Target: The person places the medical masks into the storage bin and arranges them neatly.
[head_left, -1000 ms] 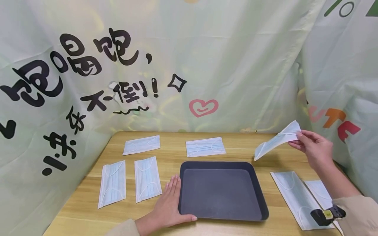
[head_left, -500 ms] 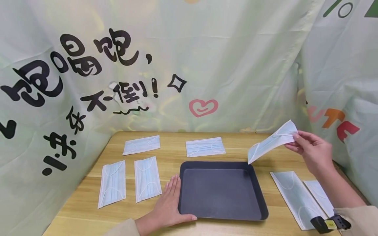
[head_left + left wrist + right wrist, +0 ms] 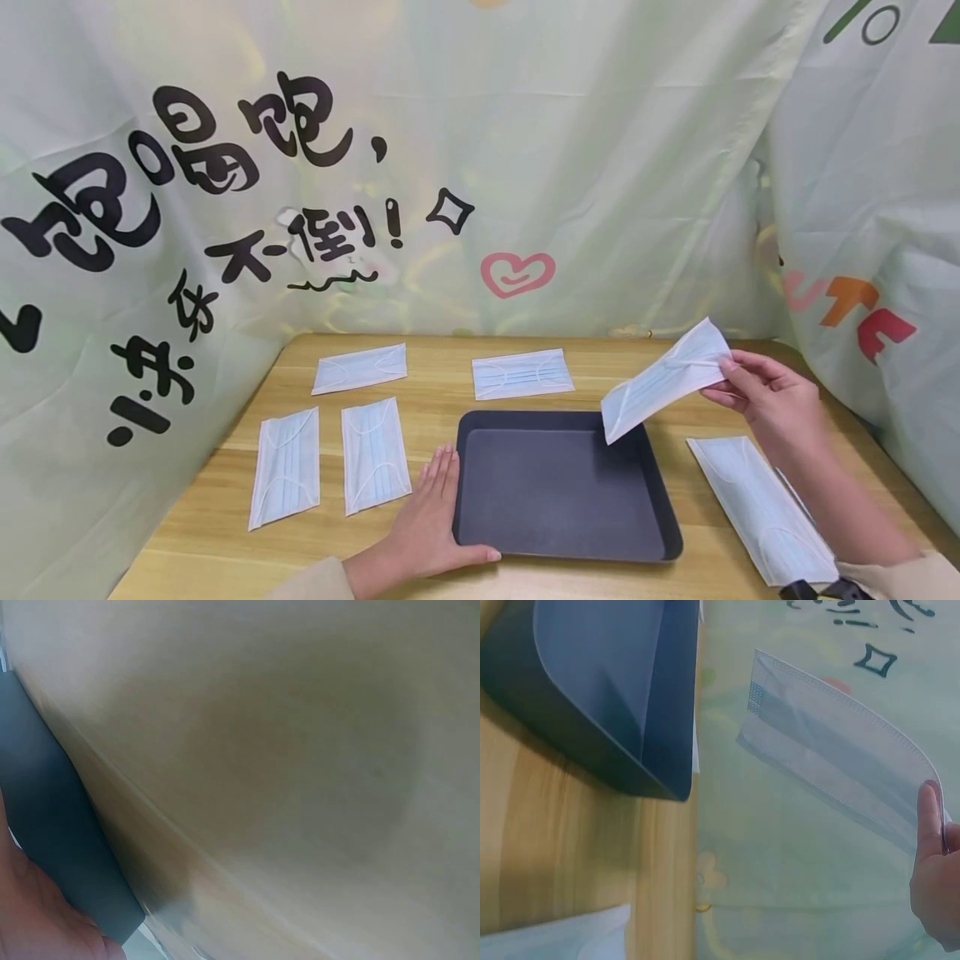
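Note:
Between thumb and fingers my right hand (image 3: 772,404) pinches one end of a light blue face mask (image 3: 663,379). The mask slants down to the left, its free end over the back right corner of the dark grey baking tray (image 3: 555,492). In the right wrist view the same mask (image 3: 832,750) hangs out from the thumb and fingers, beside the tray's corner (image 3: 660,761). My left hand (image 3: 423,521) rests against the tray's left side, fingers straight along the wall and thumb at the front edge. The left wrist view shows part of that hand (image 3: 37,907) by the tray wall (image 3: 60,795).
Two masks lie upright on the left, a nearer mask (image 3: 377,456) and an outer mask (image 3: 285,467). Along the back lie another mask (image 3: 360,368) and a mask (image 3: 522,373) behind the tray. A mask (image 3: 761,504) lies at right under my forearm. A printed cloth (image 3: 600,167) hangs behind the wooden table (image 3: 187,533).
My right hand has moved left and slightly down with the mask, whose free end has come from beside the tray to over its corner. The left hand has stayed in place.

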Tool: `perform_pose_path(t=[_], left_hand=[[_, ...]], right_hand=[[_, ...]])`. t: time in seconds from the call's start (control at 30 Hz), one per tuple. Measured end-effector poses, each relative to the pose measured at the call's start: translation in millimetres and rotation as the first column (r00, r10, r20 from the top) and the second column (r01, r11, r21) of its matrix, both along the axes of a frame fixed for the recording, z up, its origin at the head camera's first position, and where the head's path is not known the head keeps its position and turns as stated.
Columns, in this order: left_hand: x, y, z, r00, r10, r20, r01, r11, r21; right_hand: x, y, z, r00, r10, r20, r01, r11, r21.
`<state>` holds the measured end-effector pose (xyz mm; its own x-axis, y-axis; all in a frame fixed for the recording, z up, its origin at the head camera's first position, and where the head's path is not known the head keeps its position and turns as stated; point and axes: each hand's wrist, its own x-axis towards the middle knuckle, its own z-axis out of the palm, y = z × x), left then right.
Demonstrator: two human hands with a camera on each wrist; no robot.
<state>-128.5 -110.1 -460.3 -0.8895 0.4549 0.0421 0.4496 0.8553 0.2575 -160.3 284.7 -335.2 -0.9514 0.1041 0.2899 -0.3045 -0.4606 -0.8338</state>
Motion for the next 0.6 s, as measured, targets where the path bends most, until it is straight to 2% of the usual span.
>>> perform_pose_path(t=[0.03, 0.07, 0.13, 0.2, 0.27, 0.3, 0.33, 0.37, 0.43, 0.53, 0.6], left_hand=[[0.1, 0.2, -0.1, 1.0, -0.001, -0.003, 0.001, 1.0, 0.002], [0.3, 0.3, -0.3, 1.0, -0.002, -0.006, 0.002, 1.0, 0.002], [0.5, 0.6, -0.6, 1.0, -0.003, -0.011, 0.003, 1.0, 0.004], [0.7, 0.6, -0.9, 1.0, -0.003, -0.014, 0.003, 1.0, 0.004], [0.8, 0.4, -1.1, 1.0, -0.001, -0.01, 0.001, 1.0, 0.007], [0.8, 0.2, -1.2, 1.0, 0.0, -0.008, 0.0, 1.0, 0.008], [0.8, 0.0, -1.2, 1.0, 0.001, -0.005, -0.001, 1.0, 0.01], [0.8, -0.3, -1.2, 1.0, 0.001, -0.003, -0.001, 1.0, 0.01], [0.7, -0.5, -0.9, 1.0, 0.002, 0.0, -0.002, 1.0, 0.013], [0.3, -0.3, -0.9, 1.0, 0.001, -0.005, -0.001, 1.0, 0.013], [0.1, -0.2, -1.1, 1.0, 0.001, -0.012, 0.0, 1.0, 0.01]], right_hand=[[-0.4, 0, -3.1, 1.0, -0.005, 0.003, 0.005, 1.0, 0.016], [-4.4, 4, -11.4, 0.999, 0.021, -0.028, -0.02, 0.999, 0.029], [-11.1, 9, -25.6, 1.0, 0.004, -0.015, -0.003, 0.998, 0.055], [-33.8, 33, -65.5, 0.998, 0.041, -0.057, -0.038, 0.997, 0.062], [-54.7, 54, -103.7, 0.998, 0.027, -0.054, -0.023, 0.996, 0.083], [-59.9, 58, -115.2, 0.999, 0.009, -0.04, -0.005, 0.996, 0.088], [-64.2, 61, -124.6, 0.998, 0.022, -0.062, -0.016, 0.996, 0.088], [-62.5, 57, -124.8, 0.998, 0.028, -0.063, -0.022, 0.996, 0.089], [-42.3, 30, -97.4, 0.999, -0.017, -0.029, 0.019, 0.996, 0.085], [-8.5, -15, -46.5, 0.999, -0.003, -0.039, 0.003, 1.0, 0.002], [4.1, -34, -28.8, 0.999, -0.014, -0.028, 0.013, 0.999, -0.042]])
